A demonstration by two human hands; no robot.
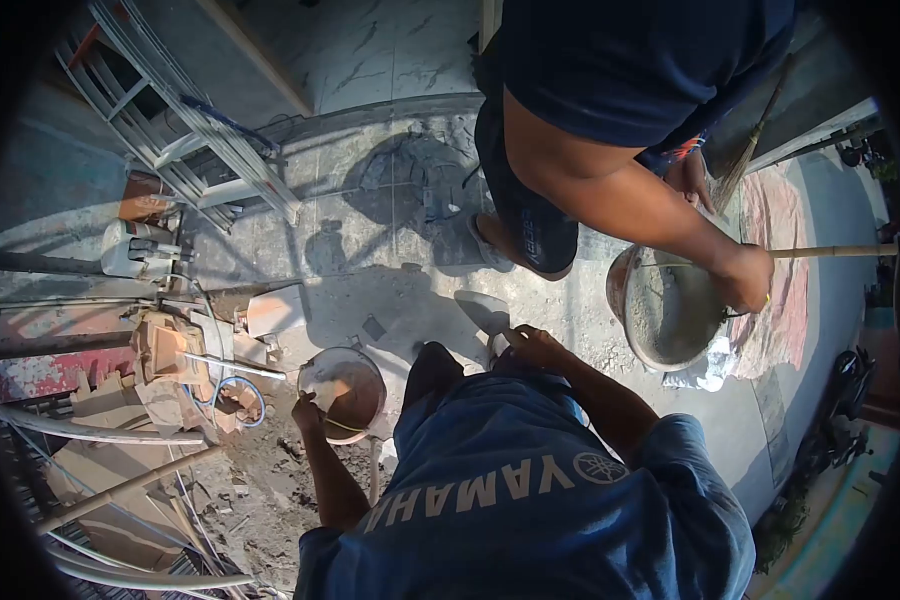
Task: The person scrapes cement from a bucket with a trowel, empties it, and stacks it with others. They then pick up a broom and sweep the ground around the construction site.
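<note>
My right hand point(536, 347) is closed around the handle of a trowel point(483, 311), its grey blade pointing up and left above the floor. My left hand point(309, 411) is closed at the left rim of a round bucket point(375, 388). Sunlight falls on part of what the bucket holds, and a thin yellowish handle crosses its near side. At the right stands a larger round basin point(625, 285) with grey mortar inside. A co-worker bends over it, one hand point(748, 279) at its right rim.
An aluminium ladder point(185, 130) leans at the upper left. Torn cardboard point(100, 500), pipes and rubble crowd the left side. A bamboo pole point(835, 251) extends right of the basin, over a pinkish sheet point(785, 300). The co-worker's foot point(492, 240) is ahead of my trowel.
</note>
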